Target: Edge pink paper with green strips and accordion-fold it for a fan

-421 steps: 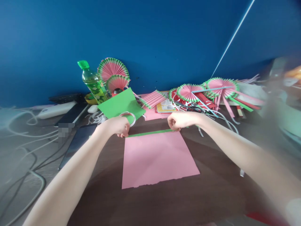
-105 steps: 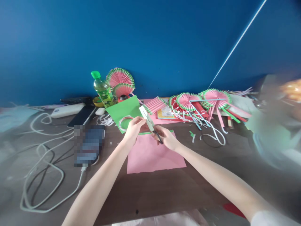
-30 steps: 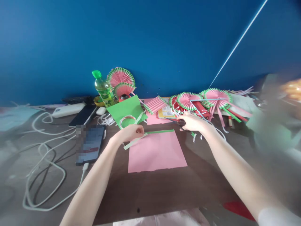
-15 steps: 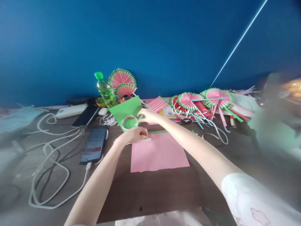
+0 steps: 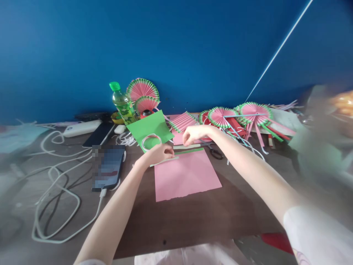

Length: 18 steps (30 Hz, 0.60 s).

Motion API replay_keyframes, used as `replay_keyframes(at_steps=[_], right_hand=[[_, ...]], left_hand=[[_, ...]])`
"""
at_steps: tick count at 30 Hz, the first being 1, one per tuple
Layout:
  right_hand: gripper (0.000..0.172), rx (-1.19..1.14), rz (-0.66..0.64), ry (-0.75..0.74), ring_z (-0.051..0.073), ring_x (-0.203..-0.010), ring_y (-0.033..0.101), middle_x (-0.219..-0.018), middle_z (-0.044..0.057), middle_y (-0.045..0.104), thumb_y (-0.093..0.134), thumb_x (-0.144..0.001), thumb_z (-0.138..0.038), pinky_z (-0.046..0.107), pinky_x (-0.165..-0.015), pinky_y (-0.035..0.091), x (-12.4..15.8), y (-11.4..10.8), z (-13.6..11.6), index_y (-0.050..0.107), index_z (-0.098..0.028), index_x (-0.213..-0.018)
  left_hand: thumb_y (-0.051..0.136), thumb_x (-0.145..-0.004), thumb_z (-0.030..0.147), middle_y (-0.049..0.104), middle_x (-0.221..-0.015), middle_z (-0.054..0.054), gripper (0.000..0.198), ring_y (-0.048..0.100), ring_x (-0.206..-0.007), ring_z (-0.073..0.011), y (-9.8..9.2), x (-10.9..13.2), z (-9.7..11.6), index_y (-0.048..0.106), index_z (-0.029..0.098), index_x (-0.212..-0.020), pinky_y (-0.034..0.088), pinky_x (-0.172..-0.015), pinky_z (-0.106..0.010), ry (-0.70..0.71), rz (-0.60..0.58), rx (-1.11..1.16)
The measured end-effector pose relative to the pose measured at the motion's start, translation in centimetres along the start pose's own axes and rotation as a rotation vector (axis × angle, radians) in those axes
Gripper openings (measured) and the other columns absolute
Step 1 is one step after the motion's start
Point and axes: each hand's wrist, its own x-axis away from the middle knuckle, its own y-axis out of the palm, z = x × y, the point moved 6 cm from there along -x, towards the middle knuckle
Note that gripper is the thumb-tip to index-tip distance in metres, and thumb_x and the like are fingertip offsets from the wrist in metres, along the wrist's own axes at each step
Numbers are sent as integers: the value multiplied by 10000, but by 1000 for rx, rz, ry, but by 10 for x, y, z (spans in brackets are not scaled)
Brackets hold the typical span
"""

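My left hand [image 5: 161, 154] is closed on a thin white strip [image 5: 165, 161] that lies over the top left edge of a pink sheet [image 5: 186, 176]. The sheet has a green band along its far edge. My right hand [image 5: 193, 134] is above that far edge with its fingers curled together; what they hold, if anything, is too small to make out. Another pale strip [image 5: 186, 146] lies below it. A roll of tape [image 5: 151, 142] rests on a green sheet [image 5: 162, 127] behind my left hand.
Pleated pink-green fans [image 5: 220, 117] lie at the back right, others [image 5: 142, 90] lean on the wall beside a bottle [image 5: 122, 105]. Scissors [image 5: 216, 153] are right of the sheet. A phone [image 5: 110, 169] and white cables [image 5: 78, 198] are on the left.
My right hand has moved right, away from the tape roll and green sheet, to over the pink sheet's far edge. The pale strip and scissors now show. My left hand has barely moved.
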Motion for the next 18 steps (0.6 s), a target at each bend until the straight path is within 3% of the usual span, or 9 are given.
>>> replay_keyframes(at_steps=[7, 13, 18], right_hand=[[383, 20, -60, 68, 131, -604, 529, -759, 54, 680, 630, -613, -412, 234, -545, 382, 11, 30, 9, 724, -121, -844], [321, 66, -49, 51, 152, -707, 576, -786, 34, 681, 658, -596, -399, 226, -591, 377, 11, 32, 10, 708, -153, -796], [317, 119, -37, 76, 135, -651, 541, -790, 33, 648, 670, -610, -360, 225, -545, 361, 10, 33, 14, 656, -147, -844]], left_hand=[[570, -679, 171, 591, -698, -22, 74, 533, -647, -129, 10, -13, 6, 639, 147, -692, 395, -611, -225, 126, 100, 17], [569, -685, 159, 574, -677, -9, 58, 531, -643, -123, 11, -14, 7, 618, 151, -714, 401, -627, -225, 164, 121, 34], [539, -687, 154, 613, -700, -14, 73, 551, -640, -125, 4, -11, 5, 612, 160, -689, 419, -627, -227, 118, 129, 57]])
